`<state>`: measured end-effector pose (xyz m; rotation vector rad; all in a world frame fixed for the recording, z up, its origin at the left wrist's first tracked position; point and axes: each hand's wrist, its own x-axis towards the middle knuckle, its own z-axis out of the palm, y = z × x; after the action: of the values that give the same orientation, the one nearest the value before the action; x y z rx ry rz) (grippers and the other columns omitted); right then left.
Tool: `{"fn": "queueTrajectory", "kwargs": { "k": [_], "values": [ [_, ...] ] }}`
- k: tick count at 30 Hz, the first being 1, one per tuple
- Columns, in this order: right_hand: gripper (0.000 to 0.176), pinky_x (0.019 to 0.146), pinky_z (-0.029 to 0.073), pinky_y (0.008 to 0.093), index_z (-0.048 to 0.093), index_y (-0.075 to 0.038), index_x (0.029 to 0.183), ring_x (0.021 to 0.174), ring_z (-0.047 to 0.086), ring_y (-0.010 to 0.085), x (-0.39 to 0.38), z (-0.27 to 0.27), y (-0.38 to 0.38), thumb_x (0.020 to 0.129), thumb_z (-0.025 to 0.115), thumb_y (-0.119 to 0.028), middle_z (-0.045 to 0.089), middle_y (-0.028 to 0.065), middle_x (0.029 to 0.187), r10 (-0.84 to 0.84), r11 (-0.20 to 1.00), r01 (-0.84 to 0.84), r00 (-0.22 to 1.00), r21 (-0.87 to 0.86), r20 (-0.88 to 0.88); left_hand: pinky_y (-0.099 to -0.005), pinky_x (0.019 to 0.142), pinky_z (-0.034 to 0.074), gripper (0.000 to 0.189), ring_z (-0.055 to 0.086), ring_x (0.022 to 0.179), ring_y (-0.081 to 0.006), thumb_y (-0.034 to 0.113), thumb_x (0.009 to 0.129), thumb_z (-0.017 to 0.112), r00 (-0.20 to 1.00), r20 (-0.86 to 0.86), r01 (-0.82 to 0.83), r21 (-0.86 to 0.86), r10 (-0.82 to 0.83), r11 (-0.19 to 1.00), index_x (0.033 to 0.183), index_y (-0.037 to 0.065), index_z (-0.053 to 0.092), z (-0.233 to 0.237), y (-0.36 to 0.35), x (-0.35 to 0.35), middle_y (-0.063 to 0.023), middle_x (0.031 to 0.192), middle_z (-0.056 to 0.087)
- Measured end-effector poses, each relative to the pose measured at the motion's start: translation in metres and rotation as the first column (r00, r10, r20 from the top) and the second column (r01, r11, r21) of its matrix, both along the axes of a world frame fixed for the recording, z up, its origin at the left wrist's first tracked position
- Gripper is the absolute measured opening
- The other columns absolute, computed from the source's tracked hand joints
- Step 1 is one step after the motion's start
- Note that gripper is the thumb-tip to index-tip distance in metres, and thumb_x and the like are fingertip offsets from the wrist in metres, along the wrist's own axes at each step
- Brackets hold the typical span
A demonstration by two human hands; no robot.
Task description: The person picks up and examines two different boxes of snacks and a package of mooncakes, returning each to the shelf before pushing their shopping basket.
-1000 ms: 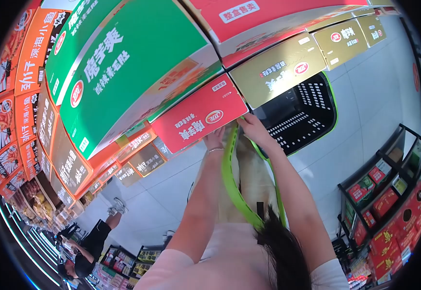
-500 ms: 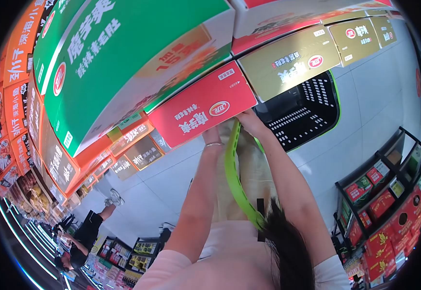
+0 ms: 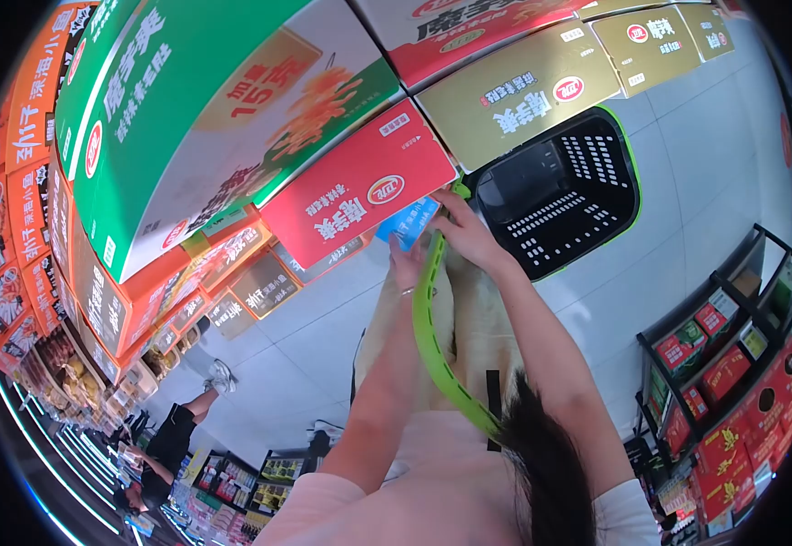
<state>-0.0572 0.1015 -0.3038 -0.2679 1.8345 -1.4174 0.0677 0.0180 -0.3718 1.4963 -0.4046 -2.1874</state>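
Shop, pale tiled floor [image 3: 687, 191]. Black basket [image 3: 587, 223], green rim, right of red carton [image 3: 359, 186]. Just nearside of carton: left hand [image 3: 404, 264] and right hand [image 3: 465, 229] gripping small blue packet [image 3: 411, 221], flat-faced, white print, sitting tilted.

You're standing in a shop: stacked printed cartons [image 3: 359, 187] rising before you, black shopping basket [image 3: 528, 173] sitting nearby, rack [image 3: 678, 312] holding packaged goods [image 3: 723, 378] across the tiled floor [image 3: 687, 200].

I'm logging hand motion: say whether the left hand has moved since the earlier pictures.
Yes: the left hand has drawn back, away from the lower edge of the red box.
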Motion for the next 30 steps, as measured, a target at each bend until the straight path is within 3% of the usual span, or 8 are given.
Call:
{"fn": "queueTrajectory", "kwargs": {
  "k": [2, 9, 11, 12, 14, 17, 26, 30],
  "values": [
    [0.052, 0.11, 0.032, 0.0391, 0.047, -0.004, 0.136, 0.131, 0.041, 0.0345, 0.001, 0.002, -0.001, 0.088, 0.059, -0.02, 0.048, 0.0201, 0.137, 0.009, 0.999, -0.008, 0.999, 0.034, -0.044, -0.0336, 0.087, 0.05, 0.057, 0.057, 0.112, -0.0223, 0.038, 0.095, 0.056, 0.942, 0.321, 0.125, -0.056, -0.101, 0.991, 0.137, 0.007, 0.034, 0.009, -0.007, -0.005, -0.0097, 0.122, 0.055],
    [0.048, 0.112, 0.028, 0.0368, 0.049, -0.008, 0.136, 0.136, 0.037, 0.0279, -0.002, 0.009, -0.001, 0.088, 0.057, -0.012, 0.045, 0.0153, 0.141, 0.054, 0.999, -0.054, 0.997, -0.004, 0.046, -0.0394, 0.095, 0.049, 0.063, 0.056, 0.114, -0.0251, 0.03, 0.093, 0.061, 0.888, 0.228, 0.453, -0.278, -0.4, 0.847, 0.141, 0.009, 0.026, 0.005, -0.015, 0.013, -0.0113, 0.129, 0.051],
    [0.047, 0.112, 0.029, 0.0367, 0.05, -0.007, 0.134, 0.135, 0.038, 0.0279, -0.002, 0.004, -0.001, 0.088, 0.057, -0.012, 0.046, 0.0156, 0.139, 0.047, 0.999, -0.046, 0.997, -0.008, 0.057, -0.042, 0.096, 0.048, 0.068, 0.057, 0.111, -0.0271, 0.024, 0.084, 0.072, 0.89, -0.454, 0.192, 0.263, -0.054, 0.946, 0.135, 0.003, 0.033, -0.001, -0.024, 0.017, -0.0142, 0.126, 0.051],
    [0.045, 0.111, 0.029, 0.0367, 0.051, -0.006, 0.133, 0.134, 0.038, 0.0278, -0.001, -0.002, -0.001, 0.088, 0.056, -0.013, 0.047, 0.0154, 0.138, 0.066, 0.998, -0.066, 0.997, 0.022, 0.034, -0.0423, 0.096, 0.047, 0.07, 0.056, 0.112, -0.0274, 0.025, 0.082, 0.074, 0.876, -0.481, 0.201, 0.291, -0.038, 0.935, 0.134, 0.002, 0.034, -0.002, -0.023, 0.018, -0.0147, 0.125, 0.052],
    [0.044, 0.111, 0.03, 0.0367, 0.052, -0.005, 0.132, 0.134, 0.039, 0.0277, 0.003, -0.011, 0.002, 0.089, 0.056, -0.013, 0.048, 0.0152, 0.136, 0.087, 0.995, -0.087, 0.996, 0.054, 0.011, -0.0429, 0.097, 0.046, 0.073, 0.055, 0.113, -0.0281, 0.027, 0.076, 0.078, 0.866, 0.081, 0.491, -0.317, -0.493, 0.811, 0.131, 0.001, 0.037, 0.0, -0.014, 0.024, -0.0158, 0.123, 0.052],
    [0.041, 0.111, 0.03, 0.037, 0.052, -0.004, 0.129, 0.134, 0.039, 0.0276, 0.006, -0.006, 0.003, 0.09, 0.056, -0.015, 0.047, 0.0154, 0.137, 0.083, 0.988, -0.082, 0.997, 0.129, 0.0, -0.0438, 0.098, 0.044, 0.079, 0.053, 0.114, -0.029, 0.029, 0.069, 0.084, 0.586, 0.724, 0.808, -0.482, -0.365, 0.339, 0.127, -0.001, 0.041, 0.004, -0.011, 0.036, -0.0175, 0.121, 0.052],
    [0.045, 0.116, 0.019, 0.0351, 0.046, -0.007, 0.14, 0.143, 0.026, 0.027, 0.028, 0.017, 0.004, 0.098, 0.05, -0.022, 0.034, 0.0161, 0.151, -0.167, 0.985, 0.163, 0.983, 0.052, 0.075, -0.0337, 0.097, 0.043, 0.079, 0.054, 0.108, -0.0194, 0.012, 0.061, 0.089, 0.617, 0.751, 0.781, -0.549, -0.234, 0.296, 0.124, 0.001, 0.041, 0.078, -0.028, 0.062, -0.0096, 0.115, 0.054],
    [0.043, 0.111, 0.028, 0.0336, 0.047, -0.001, 0.138, 0.133, 0.041, 0.0238, 0.054, 0.057, 0.03, 0.101, 0.046, -0.024, 0.045, 0.0146, 0.143, -0.295, 0.94, 0.324, 0.929, -0.106, 0.222, -0.0323, 0.095, 0.045, 0.076, 0.054, 0.108, -0.0177, 0.006, 0.064, 0.086, 0.616, 0.729, 0.786, -0.545, -0.297, 0.293, 0.124, 0.001, 0.04, 0.155, -0.039, 0.092, -0.0089, 0.115, 0.053]
  ]
}}
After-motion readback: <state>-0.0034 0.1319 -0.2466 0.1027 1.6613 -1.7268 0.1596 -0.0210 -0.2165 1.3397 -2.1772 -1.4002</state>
